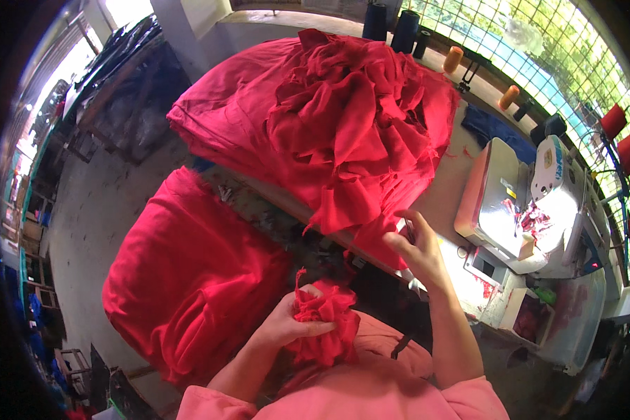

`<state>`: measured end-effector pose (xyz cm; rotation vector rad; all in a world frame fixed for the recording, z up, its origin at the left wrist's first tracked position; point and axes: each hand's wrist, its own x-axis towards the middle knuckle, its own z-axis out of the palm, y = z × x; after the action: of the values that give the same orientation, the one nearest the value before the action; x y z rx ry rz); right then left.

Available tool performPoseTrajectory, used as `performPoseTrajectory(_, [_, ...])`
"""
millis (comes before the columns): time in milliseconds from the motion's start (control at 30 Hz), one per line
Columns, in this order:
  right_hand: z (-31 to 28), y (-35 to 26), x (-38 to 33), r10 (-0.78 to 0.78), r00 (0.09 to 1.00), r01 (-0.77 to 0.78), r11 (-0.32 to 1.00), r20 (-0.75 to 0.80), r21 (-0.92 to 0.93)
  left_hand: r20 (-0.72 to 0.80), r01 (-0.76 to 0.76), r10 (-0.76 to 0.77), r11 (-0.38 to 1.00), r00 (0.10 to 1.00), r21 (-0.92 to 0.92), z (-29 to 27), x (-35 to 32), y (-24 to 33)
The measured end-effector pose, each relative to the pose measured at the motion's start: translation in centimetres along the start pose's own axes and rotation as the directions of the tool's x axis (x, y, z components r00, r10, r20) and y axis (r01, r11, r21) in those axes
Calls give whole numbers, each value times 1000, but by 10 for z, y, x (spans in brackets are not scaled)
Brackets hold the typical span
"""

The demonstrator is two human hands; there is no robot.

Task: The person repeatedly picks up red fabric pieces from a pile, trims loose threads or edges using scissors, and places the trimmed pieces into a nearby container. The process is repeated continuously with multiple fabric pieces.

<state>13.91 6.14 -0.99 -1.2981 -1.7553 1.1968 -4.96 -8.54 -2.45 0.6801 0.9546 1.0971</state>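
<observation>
- Nearest the camera, below and between both hands, is the pink cloth shirt [343,395] on the wearer's torso.
- The left hand [292,323] is closed around a crumpled, frayed bunch of red cloth [332,329], thumb across its front; this bunch sits just above the shirt, lower than the right hand and to its left.
- The right hand [421,257] is raised, its thumb and fingers curved with a narrow gap between them; a small dark shape shows there, and I cannot tell whether it is held.
- Directly beyond the right hand's fingertips hangs the edge of a large heap of loose red cloth pieces [360,119], which spreads ahead of both hands.
- To the left of the left hand stands a big, rounded bundle of smooth red cloth [189,273].
- Right of the right hand is a pale, bulky sewing machine [495,189], brightly lit, with dark red scraps [534,220] on it.
- Far ahead of the right hand, dark thread cones [404,31] and orange thread spools [453,60] line a ledge beneath a mesh-covered window [539,42].
</observation>
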Motion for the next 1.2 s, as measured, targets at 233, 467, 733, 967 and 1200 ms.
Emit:
performPoseTrajectory(233, [-22, -12, -9, 179, 966, -145, 973, 188, -181, -49, -35, 29, 992, 998, -124, 12, 27, 17])
performPoseTrajectory(467, [-36, -10, -50, 175, 900, -202, 979, 398, 27, 146, 160, -151, 986, 978, -47, 43, 55, 15])
performPoseTrajectory(733, [-41, -6, -53, 180, 879, -219, 975, 441, 37, 147, 88, -91, 996, 985, 29, 44, 68, 2])
performPoseTrajectory(967, [-46, 6, 4, 185, 867, -355, 881, 463, 313, 166, 113, -118, 993, 979, 40, 48, 69, 9])
performPoseTrajectory(1200, [-40, -6, 2, 275, 853, -399, 892, 443, 214, 64, -67, 67, 998, 996, 4, 44, 78, -4])
